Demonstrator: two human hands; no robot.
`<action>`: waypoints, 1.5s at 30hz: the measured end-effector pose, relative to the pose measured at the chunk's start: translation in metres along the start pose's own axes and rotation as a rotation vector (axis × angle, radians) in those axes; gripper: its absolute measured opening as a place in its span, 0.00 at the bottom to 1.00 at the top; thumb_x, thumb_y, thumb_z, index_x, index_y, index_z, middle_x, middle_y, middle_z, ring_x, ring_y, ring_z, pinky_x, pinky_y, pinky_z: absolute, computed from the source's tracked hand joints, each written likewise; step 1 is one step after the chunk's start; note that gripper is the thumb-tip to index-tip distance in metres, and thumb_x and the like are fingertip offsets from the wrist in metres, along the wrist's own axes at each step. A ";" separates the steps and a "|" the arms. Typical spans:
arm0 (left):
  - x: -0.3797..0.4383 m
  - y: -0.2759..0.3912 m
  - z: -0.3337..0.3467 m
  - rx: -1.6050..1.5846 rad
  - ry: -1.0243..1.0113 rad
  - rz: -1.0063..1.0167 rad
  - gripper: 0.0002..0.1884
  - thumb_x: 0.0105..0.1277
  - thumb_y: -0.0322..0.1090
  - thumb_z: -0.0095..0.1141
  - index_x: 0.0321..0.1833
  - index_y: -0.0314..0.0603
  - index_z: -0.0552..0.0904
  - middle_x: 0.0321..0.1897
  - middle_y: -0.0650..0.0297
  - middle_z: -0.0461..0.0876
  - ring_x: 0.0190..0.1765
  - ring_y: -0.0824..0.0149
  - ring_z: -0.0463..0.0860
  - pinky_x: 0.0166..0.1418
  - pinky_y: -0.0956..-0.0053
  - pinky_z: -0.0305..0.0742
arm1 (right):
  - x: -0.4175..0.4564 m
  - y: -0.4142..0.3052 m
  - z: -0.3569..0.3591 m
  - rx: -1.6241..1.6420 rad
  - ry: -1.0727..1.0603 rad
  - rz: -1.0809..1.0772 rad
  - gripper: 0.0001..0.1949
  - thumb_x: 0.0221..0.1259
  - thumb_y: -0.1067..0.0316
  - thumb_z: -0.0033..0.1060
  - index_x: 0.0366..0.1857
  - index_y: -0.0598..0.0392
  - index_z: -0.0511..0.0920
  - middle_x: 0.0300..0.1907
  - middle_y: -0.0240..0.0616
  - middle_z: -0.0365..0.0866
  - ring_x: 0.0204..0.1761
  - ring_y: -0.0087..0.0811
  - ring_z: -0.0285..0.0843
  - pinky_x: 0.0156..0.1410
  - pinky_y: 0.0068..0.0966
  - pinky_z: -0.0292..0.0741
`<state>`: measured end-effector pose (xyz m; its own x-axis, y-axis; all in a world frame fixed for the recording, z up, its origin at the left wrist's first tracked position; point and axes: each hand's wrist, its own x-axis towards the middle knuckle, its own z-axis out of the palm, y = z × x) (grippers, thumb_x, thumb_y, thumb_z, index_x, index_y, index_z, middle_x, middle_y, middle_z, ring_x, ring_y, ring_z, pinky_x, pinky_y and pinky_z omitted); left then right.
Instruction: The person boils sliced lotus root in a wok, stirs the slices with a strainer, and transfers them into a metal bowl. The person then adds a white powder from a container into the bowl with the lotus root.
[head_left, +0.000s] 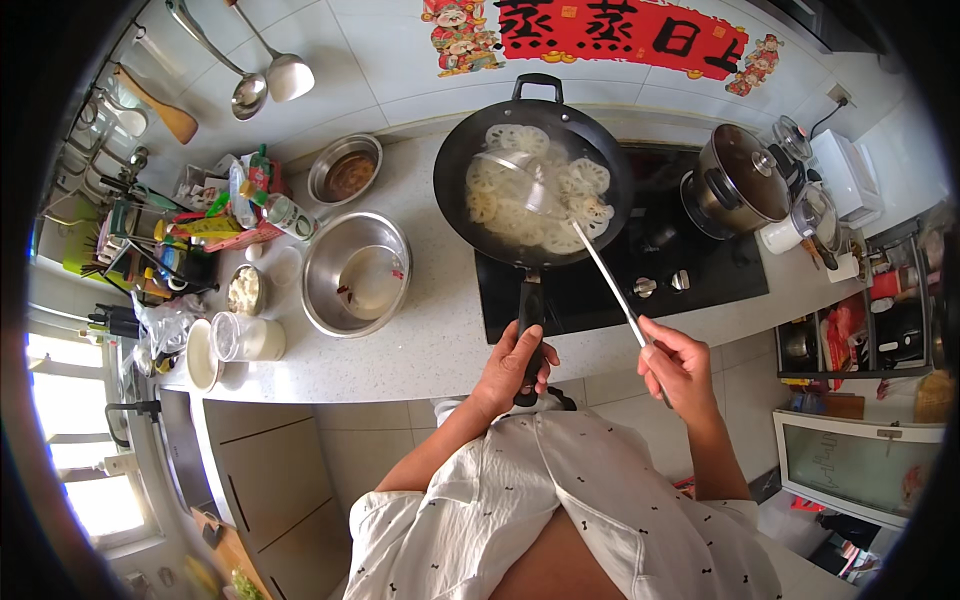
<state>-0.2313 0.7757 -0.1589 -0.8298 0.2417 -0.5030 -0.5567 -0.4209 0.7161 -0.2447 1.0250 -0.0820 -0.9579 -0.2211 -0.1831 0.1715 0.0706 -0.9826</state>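
Observation:
A black wok (456, 187) sits over the left part of the black glass stove, its long handle pointing towards me. My left hand (514, 367) is closed around that handle. Sliced lotus root (589, 176) lies in cloudy liquid in the wok. With my right hand (675, 364) I grip the metal handle of a skimmer or ladle (611, 281); its round head is inside the wok among the slices, partly veiled by steam. Left of the wok stands a large steel bowl (356, 322) holding some liquid and small red pieces.
A lidded pot (739, 180) stands on the stove's right side. A smaller steel bowl (345, 169), a bowl of white food (245, 291), a clear plastic jar (247, 337) and a red basket of packets (232, 238) are on the left counter. Utensils hang on the wall.

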 end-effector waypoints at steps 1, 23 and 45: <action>0.001 -0.001 -0.001 -0.011 -0.001 0.001 0.23 0.76 0.52 0.50 0.63 0.47 0.67 0.32 0.56 0.81 0.22 0.72 0.75 0.26 0.76 0.74 | -0.002 0.000 -0.001 0.008 -0.025 0.015 0.20 0.67 0.78 0.55 0.63 0.59 0.76 0.26 0.33 0.78 0.16 0.14 0.67 0.19 0.14 0.63; 0.002 -0.003 -0.003 -0.022 -0.018 -0.002 0.20 0.76 0.51 0.49 0.62 0.48 0.67 0.32 0.56 0.81 0.22 0.71 0.75 0.28 0.71 0.79 | 0.008 -0.113 -0.074 -0.696 -0.068 0.106 0.18 0.64 0.76 0.59 0.59 0.58 0.80 0.21 0.22 0.72 0.23 0.12 0.61 0.27 0.15 0.62; 0.003 -0.004 -0.004 -0.013 -0.013 -0.029 0.20 0.76 0.51 0.50 0.61 0.48 0.67 0.33 0.56 0.80 0.23 0.71 0.75 0.31 0.68 0.82 | 0.036 -0.058 -0.044 -0.619 -0.051 -0.153 0.18 0.61 0.78 0.61 0.56 0.58 0.81 0.23 0.26 0.74 0.25 0.14 0.61 0.29 0.17 0.63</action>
<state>-0.2316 0.7745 -0.1650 -0.8140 0.2654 -0.5166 -0.5797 -0.4251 0.6951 -0.2996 1.0559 -0.0305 -0.9462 -0.3182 -0.0585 -0.1455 0.5798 -0.8017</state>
